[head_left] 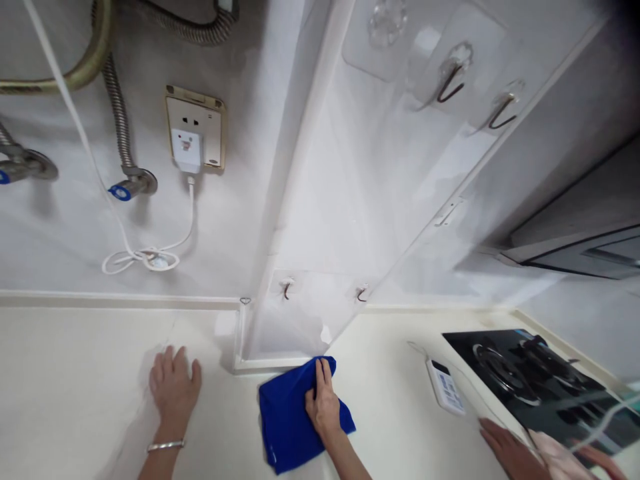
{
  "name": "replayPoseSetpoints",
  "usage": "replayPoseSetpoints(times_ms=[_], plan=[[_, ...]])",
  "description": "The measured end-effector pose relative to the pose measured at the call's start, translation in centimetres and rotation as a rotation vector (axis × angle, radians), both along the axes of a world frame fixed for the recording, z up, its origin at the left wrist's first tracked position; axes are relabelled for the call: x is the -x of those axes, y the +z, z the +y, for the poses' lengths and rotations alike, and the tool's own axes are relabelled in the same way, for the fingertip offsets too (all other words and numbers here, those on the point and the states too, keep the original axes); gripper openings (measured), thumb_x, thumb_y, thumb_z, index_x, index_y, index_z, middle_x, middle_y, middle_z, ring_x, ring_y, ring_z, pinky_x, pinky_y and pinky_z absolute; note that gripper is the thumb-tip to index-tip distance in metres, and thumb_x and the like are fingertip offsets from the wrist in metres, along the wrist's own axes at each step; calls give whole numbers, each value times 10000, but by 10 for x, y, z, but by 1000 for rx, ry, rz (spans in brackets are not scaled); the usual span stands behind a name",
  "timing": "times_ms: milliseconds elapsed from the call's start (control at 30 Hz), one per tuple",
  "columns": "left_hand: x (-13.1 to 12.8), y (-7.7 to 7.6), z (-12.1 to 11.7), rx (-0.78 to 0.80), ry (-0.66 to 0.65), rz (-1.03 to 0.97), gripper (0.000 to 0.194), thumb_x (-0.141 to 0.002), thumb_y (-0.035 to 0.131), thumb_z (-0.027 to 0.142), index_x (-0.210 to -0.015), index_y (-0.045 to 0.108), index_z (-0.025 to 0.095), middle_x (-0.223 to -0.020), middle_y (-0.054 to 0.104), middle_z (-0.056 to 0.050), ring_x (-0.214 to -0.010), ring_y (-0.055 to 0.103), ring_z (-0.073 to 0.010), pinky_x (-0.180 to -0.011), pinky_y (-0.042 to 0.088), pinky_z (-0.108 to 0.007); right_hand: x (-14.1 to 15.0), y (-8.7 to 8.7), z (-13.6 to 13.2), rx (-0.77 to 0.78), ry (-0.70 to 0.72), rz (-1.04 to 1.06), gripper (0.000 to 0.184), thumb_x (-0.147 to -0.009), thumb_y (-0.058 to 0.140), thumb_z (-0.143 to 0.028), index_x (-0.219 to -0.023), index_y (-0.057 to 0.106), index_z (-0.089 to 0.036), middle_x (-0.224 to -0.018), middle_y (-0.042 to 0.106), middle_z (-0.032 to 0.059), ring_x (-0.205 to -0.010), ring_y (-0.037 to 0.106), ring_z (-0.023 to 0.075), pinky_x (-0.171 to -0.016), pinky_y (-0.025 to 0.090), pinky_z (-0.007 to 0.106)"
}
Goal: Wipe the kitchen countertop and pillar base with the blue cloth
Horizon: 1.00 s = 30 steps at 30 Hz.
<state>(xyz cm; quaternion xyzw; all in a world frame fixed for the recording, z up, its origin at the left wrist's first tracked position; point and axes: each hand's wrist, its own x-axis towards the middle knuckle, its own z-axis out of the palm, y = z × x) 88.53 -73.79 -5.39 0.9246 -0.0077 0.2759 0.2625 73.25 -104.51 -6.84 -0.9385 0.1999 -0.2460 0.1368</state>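
My left hand point(174, 388), a silver bracelet at its wrist, lies palm down on the pale countertop point(75, 373) with its fingers spread and nothing in it. My right hand point(324, 405) presses a blue cloth point(290, 420) onto the counter at the foot of a white boxed column point(340, 220). Two of its fingers stretch toward the column's corner, while the others curl against the fabric. The cloth is partly folded, and its upper edge touches the strip along the column's base.
A gas stove point(540, 380) and a white remote control point(445, 387) are at the right. A co-worker's hand point(515, 448) rests near them. Clear hooks point(287, 291) stick to the column. A socket point(197, 127) with plug, a looped cord point(150, 257) and pipe valves point(131, 187) occupy the left wall.
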Motion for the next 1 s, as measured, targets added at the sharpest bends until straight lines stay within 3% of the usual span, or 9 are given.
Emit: replayPoseSetpoints(times_ms=[100, 200, 400, 733, 1000], plan=[[0, -10, 2, -75, 39, 57, 571, -930, 328, 340, -1336, 525, -10, -1474, 427, -323, -1483, 227, -451, -1152, 274, -674, -9, -3, 24, 8, 43, 58, 801, -806, 373, -85, -1576, 182, -194, -1569, 374, 193, -924, 737, 225, -690, 608, 312], [3, -21, -4, -105, 38, 55, 584, -914, 346, 315, -1380, 486, -8, -1522, 364, -321, -1503, 150, -456, -1165, 224, -686, -19, -7, 55, -6, 71, 112, 764, -806, 382, -107, -1557, 245, -137, -1574, 345, 228, -808, 739, 213, -633, 597, 316], [5, -19, -6, -130, 45, 72, 571, -905, 380, 302, -1375, 502, 1, -1516, 392, -303, -1496, 193, -443, -1177, 236, -651, -28, -7, 97, -45, 132, 85, 724, -812, 398, -134, -1529, 305, -107, -1568, 351, 233, -815, 730, 206, -626, 588, 307], [7, -18, -7, -174, 71, 93, 556, -906, 413, 284, -1389, 496, 21, -1516, 402, -294, -1491, 217, -440, -1172, 253, -644, -33, -7, 113, -76, 299, 24, 746, -783, 445, -166, -1517, 329, -97, -1562, 356, 234, -973, 717, 246, -694, 606, 318], [8, -16, -8, -163, 73, 102, 547, -906, 409, 278, -1386, 504, 34, -1517, 414, -273, -1487, 240, -428, -1173, 259, -635, -44, -10, 119, 41, 439, 5, 715, -781, 439, -164, -1484, 373, -44, -1504, 422, 270, -999, 707, 259, -711, 615, 331]])
